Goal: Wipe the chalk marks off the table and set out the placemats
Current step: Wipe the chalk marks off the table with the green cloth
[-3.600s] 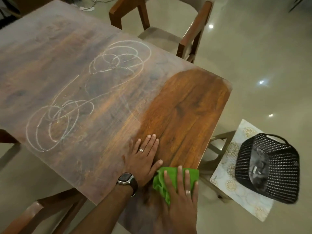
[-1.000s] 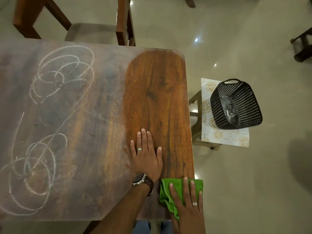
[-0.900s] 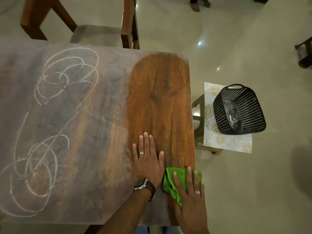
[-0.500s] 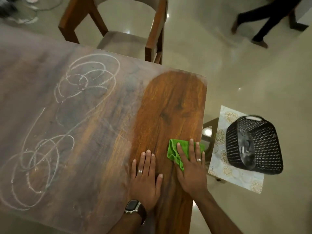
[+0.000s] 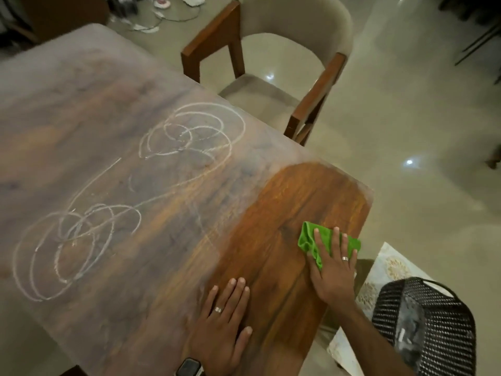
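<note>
Wiping, head view: right hand [image 5: 332, 270] presses a crumpled green cloth [image 5: 307, 237] under flat, spread fingers on the table [image 5: 284, 202]; left hand [image 5: 221, 325] lies flat, holding nothing. Best overlap strokes leftward into the looping chalk marks [image 5: 189, 134] on dusty wood. Patterned placemats [image 5: 390, 267] wait under a black woven basket [image 5: 431, 321].

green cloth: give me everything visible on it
The cloth is bright green, soft, apparently microfibre, bunched into a loose wad with folds along its left side. It lies flat on the table, inside the wiped, glossy brown strip near the right edge, clear of the chalk marks. The right hand presses on it with straight, spread fingers, covering its middle; green shows past the fingertips and beside the thumb. Nothing else touches it. The left hand lies flat on the wood, apart from it.
</note>
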